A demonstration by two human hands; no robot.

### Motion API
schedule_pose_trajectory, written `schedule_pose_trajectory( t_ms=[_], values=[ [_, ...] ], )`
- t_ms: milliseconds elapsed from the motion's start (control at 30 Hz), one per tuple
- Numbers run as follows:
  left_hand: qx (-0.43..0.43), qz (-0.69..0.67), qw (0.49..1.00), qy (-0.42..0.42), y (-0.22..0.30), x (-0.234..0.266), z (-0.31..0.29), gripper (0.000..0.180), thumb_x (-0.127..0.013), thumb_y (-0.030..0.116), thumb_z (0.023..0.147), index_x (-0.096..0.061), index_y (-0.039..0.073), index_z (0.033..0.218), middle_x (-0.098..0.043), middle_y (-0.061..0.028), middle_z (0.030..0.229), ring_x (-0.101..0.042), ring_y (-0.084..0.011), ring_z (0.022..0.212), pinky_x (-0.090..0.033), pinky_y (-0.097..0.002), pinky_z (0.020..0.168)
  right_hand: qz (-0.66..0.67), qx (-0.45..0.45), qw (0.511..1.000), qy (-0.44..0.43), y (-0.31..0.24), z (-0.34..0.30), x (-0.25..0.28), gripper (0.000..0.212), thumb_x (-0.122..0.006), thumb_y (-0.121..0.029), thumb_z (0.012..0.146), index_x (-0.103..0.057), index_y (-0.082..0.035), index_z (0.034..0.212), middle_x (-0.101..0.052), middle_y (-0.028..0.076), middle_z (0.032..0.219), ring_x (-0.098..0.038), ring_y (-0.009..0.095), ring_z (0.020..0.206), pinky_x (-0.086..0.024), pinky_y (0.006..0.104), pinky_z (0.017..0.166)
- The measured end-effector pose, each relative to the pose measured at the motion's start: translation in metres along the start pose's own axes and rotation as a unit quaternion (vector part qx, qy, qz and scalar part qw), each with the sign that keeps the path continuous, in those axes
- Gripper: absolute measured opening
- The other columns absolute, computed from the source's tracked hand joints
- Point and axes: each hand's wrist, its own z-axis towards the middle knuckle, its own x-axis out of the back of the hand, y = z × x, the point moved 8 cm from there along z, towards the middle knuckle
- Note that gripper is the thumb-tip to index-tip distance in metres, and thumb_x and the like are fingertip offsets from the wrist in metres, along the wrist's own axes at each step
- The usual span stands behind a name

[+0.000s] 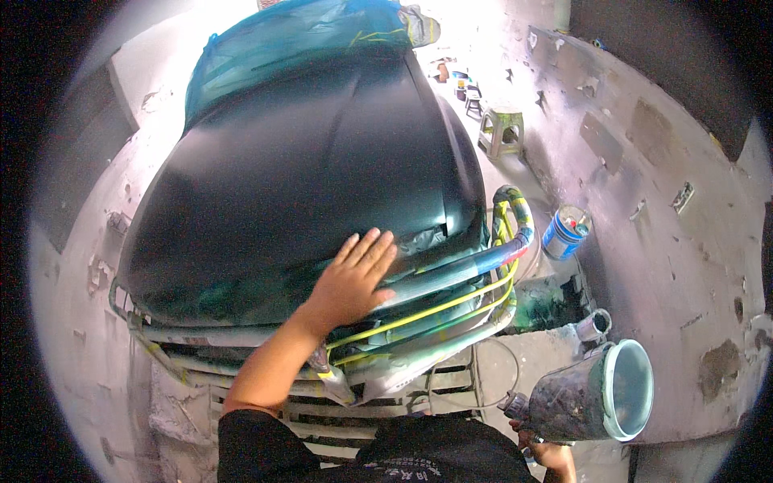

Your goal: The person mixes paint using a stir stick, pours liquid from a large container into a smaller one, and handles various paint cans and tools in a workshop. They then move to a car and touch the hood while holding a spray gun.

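My left hand [352, 282] lies spread at the front edge of the dark, matte car hood [306, 177], its fingers stretched out and holding nothing. Just beside it is the bull bar [451, 278], wrapped in masking material with yellow-green paint on its thinner bars. Low on the right, my right hand [554, 459] is partly hidden, with its fingers closed round what looks like a spray gun [517, 407]. A large paint-stained cup [568, 396] with a pale, open rim sits above that hand and hides part of the grip.
Blue-green sheeting [282, 52] covers the windshield. On the right stand a blue-and-white paint can [567, 232], a plastic stool [502, 131] and a small metal cup [594, 324]. A thin hose [475, 406] loops over the slatted floor grate [338, 420]. Stained walls [644, 201] flank the car.
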Motion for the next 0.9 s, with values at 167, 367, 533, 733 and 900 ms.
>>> schedule_pose_trajectory(
  t_ms=[167,367,533,733,900],
  values=[
    [-0.061,0.026,0.997,-0.026,-0.029,-0.016,0.028,0.072,-0.056,0.047,0.084,-0.039,0.003,0.138,-0.030,-0.0121,0.149,-0.024,-0.0290,0.140,-0.016,-0.0472,0.114,-0.113,0.085,0.989,0.035,0.006,-0.001,-0.003,0.020,-0.060,-0.017,0.088,-0.064,0.002,0.093,-0.066,0.011,0.098,-0.060,0.016,0.077,-0.050,0.0319,0.068],
    [-0.110,0.053,0.992,-0.045,-0.025,-0.038,0.073,0.073,-0.053,0.049,0.086,-0.035,0.005,0.141,-0.025,-0.0104,0.152,-0.018,-0.0255,0.142,-0.012,-0.0441,0.115,-0.013,0.078,0.995,0.067,0.006,-0.004,-0.011,0.017,-0.060,-0.008,0.083,-0.063,0.003,0.095,-0.066,0.013,0.097,-0.060,0.017,0.077,-0.050,0.0315,0.068],
    [-0.118,0.058,0.991,-0.001,-0.017,-0.050,0.102,0.073,-0.054,0.051,0.085,-0.037,0.006,0.140,-0.027,-0.0099,0.151,-0.019,-0.0243,0.141,-0.013,-0.0419,0.115,-0.154,0.042,0.987,0.030,0.020,0.004,-0.020,0.022,-0.060,-0.005,0.083,-0.063,0.003,0.104,-0.065,0.011,0.094,-0.059,0.016,0.074,-0.050,0.0301,0.064],
    [-0.114,0.079,0.989,-0.053,-0.032,-0.050,0.059,0.077,-0.056,0.051,0.083,-0.036,0.004,0.140,-0.024,-0.0116,0.152,-0.016,-0.0256,0.142,-0.010,-0.0426,0.116,-0.192,0.058,0.978,0.053,0.023,0.002,-0.013,0.022,-0.059,-0.006,0.083,-0.064,0.002,0.104,-0.065,0.010,0.090,-0.059,0.015,0.072,-0.049,0.0303,0.064],
    [-0.039,0.085,0.995,-0.031,-0.047,-0.042,0.049,0.081,-0.056,0.053,0.082,-0.033,0.002,0.141,-0.022,-0.0143,0.152,-0.015,-0.0275,0.143,-0.010,-0.0432,0.116,-0.229,0.107,0.966,0.057,0.013,0.004,-0.013,0.022,-0.058,-0.008,0.083,-0.065,0.001,0.103,-0.065,0.008,0.087,-0.059,0.016,0.071,-0.049,0.0306,0.064]
  ],
)
